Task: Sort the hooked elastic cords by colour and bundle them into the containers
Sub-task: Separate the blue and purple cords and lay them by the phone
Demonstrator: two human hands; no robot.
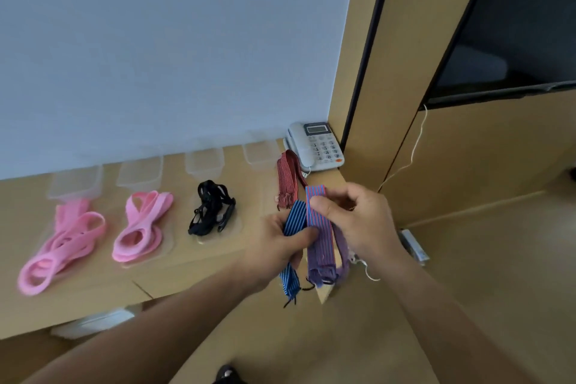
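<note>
My left hand (279, 246) grips a folded blue-and-black striped cord (294, 220) whose tail hangs below the fist. My right hand (358, 221) pinches a folded purple-and-red striped cord (319, 227) right beside it. Both hands are above the desk's right end. On the desk lie a red-striped cord (286, 181), a black cord bundle (212, 212) and two pink cord bundles (62, 246) (143, 224), each resting on a clear lid. Several clear containers, such as one (204, 160), stand in a row along the wall behind them.
A white desk telephone (316, 146) sits in the back right corner of the wooden desk (193, 262). A wooden panel and a dark screen (514, 40) rise to the right. A white cable (414, 146) hangs there. A white flat object (93, 324) lies below the desk edge.
</note>
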